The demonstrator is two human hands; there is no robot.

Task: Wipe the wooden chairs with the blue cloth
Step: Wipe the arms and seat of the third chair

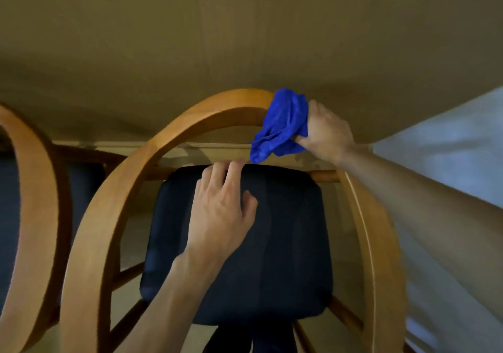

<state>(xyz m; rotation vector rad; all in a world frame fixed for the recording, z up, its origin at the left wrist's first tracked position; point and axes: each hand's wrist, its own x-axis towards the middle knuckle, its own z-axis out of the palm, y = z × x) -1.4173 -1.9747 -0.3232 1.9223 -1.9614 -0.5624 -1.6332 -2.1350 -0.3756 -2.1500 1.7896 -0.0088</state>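
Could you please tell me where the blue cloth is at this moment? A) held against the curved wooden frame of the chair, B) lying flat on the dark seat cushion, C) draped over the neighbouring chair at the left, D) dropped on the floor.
A: the right hand grips the blue cloth against the top of the chair's curved wooden frame, while the left hand rests on the dark seat cushion.

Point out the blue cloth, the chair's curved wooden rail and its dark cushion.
blue cloth (283,124), head view, middle folds.
curved wooden rail (190,124), head view, upper left bend.
dark cushion (285,244), head view, bare centre.
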